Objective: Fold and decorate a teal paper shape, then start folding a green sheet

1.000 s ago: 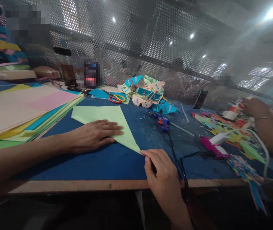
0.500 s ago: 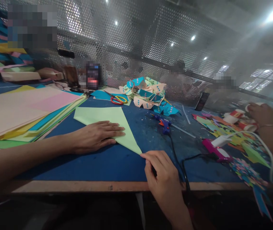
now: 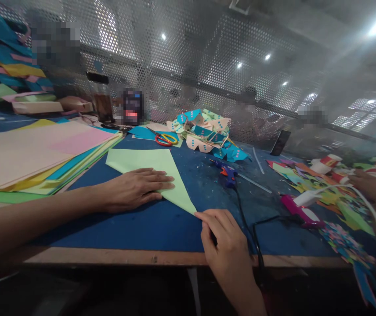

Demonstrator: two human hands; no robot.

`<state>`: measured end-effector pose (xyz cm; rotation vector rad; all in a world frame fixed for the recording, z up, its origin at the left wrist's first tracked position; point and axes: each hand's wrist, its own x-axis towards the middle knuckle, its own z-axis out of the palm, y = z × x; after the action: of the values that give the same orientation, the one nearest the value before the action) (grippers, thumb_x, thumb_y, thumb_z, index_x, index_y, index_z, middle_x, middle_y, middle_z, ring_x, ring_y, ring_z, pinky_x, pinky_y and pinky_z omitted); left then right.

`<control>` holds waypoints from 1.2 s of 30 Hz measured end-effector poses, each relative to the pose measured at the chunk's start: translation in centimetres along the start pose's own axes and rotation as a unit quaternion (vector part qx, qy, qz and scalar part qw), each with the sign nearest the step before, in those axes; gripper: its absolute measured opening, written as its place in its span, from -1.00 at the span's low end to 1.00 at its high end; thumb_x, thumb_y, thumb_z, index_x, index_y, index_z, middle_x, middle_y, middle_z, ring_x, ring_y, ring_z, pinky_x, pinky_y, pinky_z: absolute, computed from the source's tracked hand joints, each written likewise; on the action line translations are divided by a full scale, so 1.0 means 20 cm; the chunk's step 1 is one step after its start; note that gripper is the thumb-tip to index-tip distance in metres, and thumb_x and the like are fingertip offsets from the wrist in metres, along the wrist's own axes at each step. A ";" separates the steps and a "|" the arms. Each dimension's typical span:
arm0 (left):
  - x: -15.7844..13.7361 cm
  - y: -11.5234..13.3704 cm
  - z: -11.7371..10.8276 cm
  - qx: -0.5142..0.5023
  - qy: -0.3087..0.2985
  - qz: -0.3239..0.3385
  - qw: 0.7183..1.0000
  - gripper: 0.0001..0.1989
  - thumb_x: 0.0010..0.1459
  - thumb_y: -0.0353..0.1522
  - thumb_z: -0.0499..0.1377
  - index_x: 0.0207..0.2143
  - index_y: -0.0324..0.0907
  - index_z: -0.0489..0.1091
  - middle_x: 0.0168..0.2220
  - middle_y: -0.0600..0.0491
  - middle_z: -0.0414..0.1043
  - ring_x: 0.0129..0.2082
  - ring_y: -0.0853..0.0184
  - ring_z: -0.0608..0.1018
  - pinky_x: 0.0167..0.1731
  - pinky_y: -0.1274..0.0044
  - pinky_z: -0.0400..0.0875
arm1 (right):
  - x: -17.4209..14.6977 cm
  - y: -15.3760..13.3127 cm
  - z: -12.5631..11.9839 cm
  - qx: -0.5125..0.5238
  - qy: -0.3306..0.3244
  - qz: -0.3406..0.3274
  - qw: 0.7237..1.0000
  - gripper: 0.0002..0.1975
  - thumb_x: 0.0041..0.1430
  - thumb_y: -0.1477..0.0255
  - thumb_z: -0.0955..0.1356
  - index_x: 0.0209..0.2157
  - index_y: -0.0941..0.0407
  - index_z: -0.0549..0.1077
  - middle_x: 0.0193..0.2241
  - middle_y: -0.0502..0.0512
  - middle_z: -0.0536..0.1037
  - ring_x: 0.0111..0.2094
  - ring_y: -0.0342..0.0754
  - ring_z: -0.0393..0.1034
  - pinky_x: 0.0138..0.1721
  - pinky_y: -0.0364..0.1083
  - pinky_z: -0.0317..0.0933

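A sheet of light green paper, folded along the edge toward me, lies on the blue tabletop. My left hand rests flat across its middle, fingers stretched out to the right. At the paper's near right corner, my right hand pinches the pointed tip between thumb and forefinger; its other fingers are curled. Left of the paper is a stack of coloured sheets in cream, pink, yellow, blue and green.
A blue glue gun and a pink power strip with cords lie to the right. Scissors and folded, dotted paper pieces sit behind. Another person's hand is at the far right, near coloured paper scraps.
Both my hands keep their places on the green paper. The view has shifted slightly. At the far right, the other person's hand has moved lower and to the right.
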<state>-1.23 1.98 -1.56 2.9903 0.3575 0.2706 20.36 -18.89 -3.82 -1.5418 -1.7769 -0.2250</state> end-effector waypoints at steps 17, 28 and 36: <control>0.00 0.00 0.01 0.018 -0.006 -0.004 1.000 -0.51 0.47 -0.13 -0.09 0.38 0.12 0.08 0.39 0.19 0.14 0.39 0.29 0.18 0.35 0.37 -0.01 | 0.00 0.00 0.00 -0.005 -0.001 -0.005 1.000 -0.66 0.26 0.72 0.22 -0.10 0.13 0.52 -0.27 0.11 0.53 -0.21 0.02 0.38 -0.17 0.02 0.28; 0.00 0.00 0.01 0.027 -0.009 -0.006 1.000 -0.49 0.47 -0.11 -0.11 0.40 0.07 0.06 0.40 0.17 0.12 0.39 0.29 0.16 0.35 0.40 -0.03 | 0.00 -0.01 -0.01 -0.009 -0.004 0.000 1.000 -0.67 0.25 0.72 0.24 -0.12 0.14 0.52 -0.27 0.11 0.51 -0.21 0.02 0.38 -0.18 0.02 0.28; 0.00 0.00 0.01 0.021 -0.001 -0.014 1.000 -0.50 0.47 -0.11 -0.10 0.39 0.12 0.06 0.39 0.17 0.13 0.38 0.28 0.19 0.34 0.40 -0.03 | 0.00 -0.01 0.00 -0.012 -0.002 0.001 1.000 -0.66 0.24 0.72 0.23 -0.12 0.12 0.52 -0.28 0.11 0.51 -0.22 0.02 0.37 -0.18 0.02 0.28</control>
<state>-1.22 1.90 -1.79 3.0234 0.4087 0.2609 20.27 -18.90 -3.76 -1.5621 -1.7807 -0.2440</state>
